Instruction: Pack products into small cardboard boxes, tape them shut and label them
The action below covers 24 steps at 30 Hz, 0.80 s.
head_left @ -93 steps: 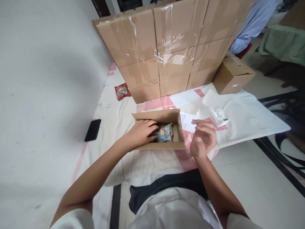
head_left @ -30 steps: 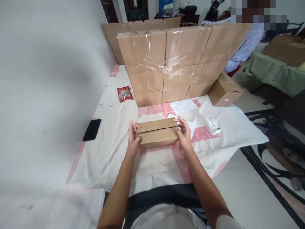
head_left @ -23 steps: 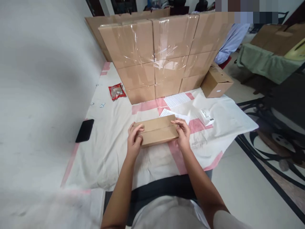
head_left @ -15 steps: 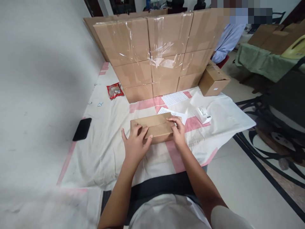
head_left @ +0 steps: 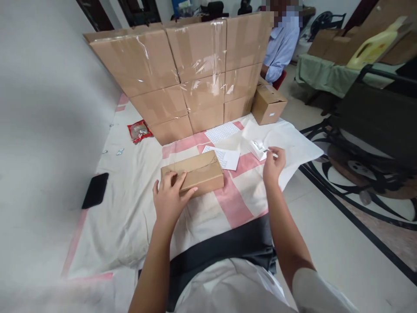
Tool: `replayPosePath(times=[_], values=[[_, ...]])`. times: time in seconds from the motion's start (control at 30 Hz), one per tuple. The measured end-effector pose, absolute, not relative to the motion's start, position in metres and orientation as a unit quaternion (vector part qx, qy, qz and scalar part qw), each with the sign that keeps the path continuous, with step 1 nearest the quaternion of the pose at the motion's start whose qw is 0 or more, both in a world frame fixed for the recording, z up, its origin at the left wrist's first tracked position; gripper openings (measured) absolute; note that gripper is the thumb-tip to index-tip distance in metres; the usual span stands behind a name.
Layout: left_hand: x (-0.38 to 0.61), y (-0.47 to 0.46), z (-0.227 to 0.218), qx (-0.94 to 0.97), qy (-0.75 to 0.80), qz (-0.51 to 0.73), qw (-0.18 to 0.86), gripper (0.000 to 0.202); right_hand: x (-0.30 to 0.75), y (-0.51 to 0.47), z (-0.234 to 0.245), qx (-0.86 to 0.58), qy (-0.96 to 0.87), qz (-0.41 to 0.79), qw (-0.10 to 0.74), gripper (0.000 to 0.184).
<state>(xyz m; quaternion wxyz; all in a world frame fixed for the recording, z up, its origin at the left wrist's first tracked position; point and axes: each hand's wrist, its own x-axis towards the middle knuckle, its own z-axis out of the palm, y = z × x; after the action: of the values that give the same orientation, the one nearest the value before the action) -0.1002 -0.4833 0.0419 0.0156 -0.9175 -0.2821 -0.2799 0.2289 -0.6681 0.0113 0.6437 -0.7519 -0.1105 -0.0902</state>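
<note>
A closed brown cardboard box (head_left: 205, 171) lies on the cloth-covered table in front of me. My left hand (head_left: 169, 195) grips its near left part, fingers bent over the top flap and thumb along the front face. Off to the right, my right hand (head_left: 274, 165) is at the near right end of a small white tape dispenser (head_left: 257, 150). Its thumb and forefinger are pinched together there; what lies between them is too small to make out. Just behind the box, a white label sheet (head_left: 230, 158) with printed marks is partly covered by it.
A taped wall of stacked cartons (head_left: 203, 74) stands at the back, with a single carton (head_left: 269, 104) at its right end. Another printed sheet (head_left: 221, 132), a red packet (head_left: 139, 131) and a black phone (head_left: 95, 190) lie on the table. A person in a blue shirt (head_left: 283, 43) is behind.
My right hand has let go of the box and moved right to the tape dispenser. My left hand stays on the box. The view has turned toward the right.
</note>
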Motion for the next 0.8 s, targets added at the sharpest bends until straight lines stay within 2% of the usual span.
replayPosePath(times=[0.1, 0.23, 0.47, 0.63, 0.8], values=[[-0.1, -0.485, 0.041, -0.913, -0.294, -0.282, 0.038, 0.059, 0.287, -0.689, 0.026, -0.806, -0.079, 0.012, 0.586, 0.018], [-0.101, -0.486, 0.041, -0.911, -0.299, -0.279, 0.047, 0.06, 0.333, -0.69, 0.043, -0.844, -0.073, 0.19, 0.497, 0.02], [-0.102, -0.484, 0.04, -0.91, -0.308, -0.267, 0.07, 0.061, 0.36, -0.673, 0.053, -0.85, -0.081, 0.318, 0.412, 0.017], [-0.102, -0.484, 0.041, -0.913, -0.302, -0.261, 0.085, 0.062, 0.362, -0.662, 0.052, -0.84, -0.058, 0.367, 0.395, 0.021], [-0.101, -0.484, 0.042, -0.911, -0.3, -0.268, 0.094, 0.062, 0.356, -0.659, 0.051, -0.815, -0.029, 0.382, 0.434, 0.023]])
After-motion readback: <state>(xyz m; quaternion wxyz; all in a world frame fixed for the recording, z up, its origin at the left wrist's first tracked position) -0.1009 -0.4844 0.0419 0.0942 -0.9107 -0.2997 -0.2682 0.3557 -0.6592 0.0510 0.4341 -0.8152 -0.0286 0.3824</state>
